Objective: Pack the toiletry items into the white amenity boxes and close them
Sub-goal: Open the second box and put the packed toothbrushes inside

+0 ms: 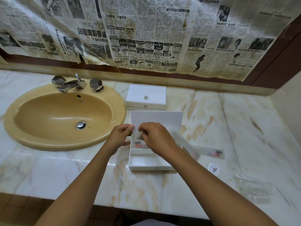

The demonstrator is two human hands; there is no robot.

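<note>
Head view. Open white box (151,158) sits on the marble counter (65,173), just right of the tan sink (65,116); its lid (157,121) stands upright at the far side. Both hands meet over the far compartment of the box. Left hand (120,136): fingers curled, tips pinching the left edge of a clear plastic packet (138,141). Right hand (156,138): fingers curled down, pinching the same packet from the right; fingertips of the two hands nearly touching. The packet hangs between and just below the two grips, blurred, with a red and dark item faintly visible inside; its lower part lies within the far compartment, though whether it touches the bottom cannot be told. The near compartment is in plain view below the right wrist. A second white box (146,97), closed, with a small round knob (146,97) on its lid, stands just behind the open one. On the counter right of the open box: a long clear wrapped item (210,151), a small round white piece (213,168) near it, and a crumpled clear wrapper (252,188) nearer the front edge. Faucet (71,84) behind the sink; yellowed newspaper (146,33) covers the wall above.
</note>
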